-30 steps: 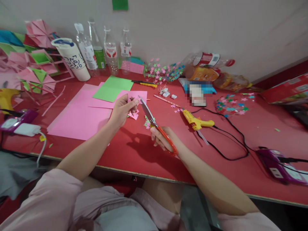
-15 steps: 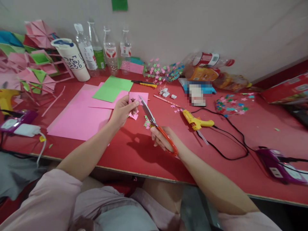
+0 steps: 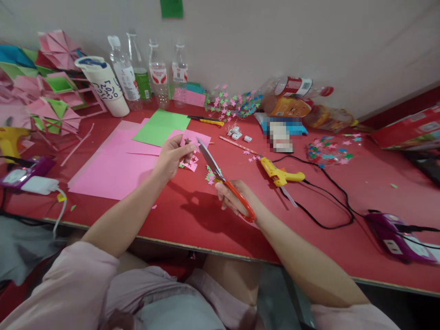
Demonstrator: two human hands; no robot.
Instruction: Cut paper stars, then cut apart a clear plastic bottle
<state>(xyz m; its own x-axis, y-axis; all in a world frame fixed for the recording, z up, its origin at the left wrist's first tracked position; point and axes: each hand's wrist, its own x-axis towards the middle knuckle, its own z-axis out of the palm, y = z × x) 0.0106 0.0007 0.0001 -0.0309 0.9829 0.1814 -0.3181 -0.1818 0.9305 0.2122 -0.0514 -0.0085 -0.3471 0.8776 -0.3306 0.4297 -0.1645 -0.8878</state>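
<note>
Pinched in the fingers of my left hand [image 3: 176, 156] is a small piece of pink paper [image 3: 193, 145] with a star-shaped hole showing near my fingertips. My right hand [image 3: 233, 196] is closed round the orange handles of a pair of scissors [image 3: 217, 169]; the blades point up and left, with their tips at the pink paper. Below the blades lies a little heap of green and pink paper stars [image 3: 210, 175]. Pink scraps [image 3: 191, 164] rest on the table just under my left hand. Larger pink sheets [image 3: 110, 160] and a green sheet [image 3: 161, 126] lie to the left.
A yellow glue gun [image 3: 280, 173] with a black cord lies right of my right hand, near a purple power strip [image 3: 395, 238]. A box cutter [image 3: 206, 121] lies behind the paper. Bottles [image 3: 158, 75] and a white tumbler [image 3: 103, 87] stand along the wall. Bagged stars [image 3: 333, 150] lie right.
My left hand has tilted the pink piece slightly, so its shape beside the blades looks different. The scissors have barely moved.
</note>
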